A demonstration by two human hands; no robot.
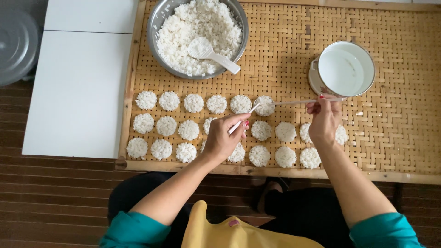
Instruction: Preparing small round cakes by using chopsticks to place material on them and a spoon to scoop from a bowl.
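My left hand (223, 138) grips a white utensil (244, 117) whose tip reaches a round rice patty (265, 105) in the top row. My right hand (324, 120) pinches the long thin handle (298, 102) of a ring mould that sits around that same patty. Several flat round rice patties (189, 130) lie in three rows on the woven bamboo tray (404, 133). Some patties are hidden under my hands.
A metal bowl (161, 18) of cooked white rice with a white rice paddle (209, 51) stands at the tray's top left. A white enamel pot of water (345, 70) sits right of centre. A white table (78, 87) lies to the left, and a grey lid (16, 43) at far left.
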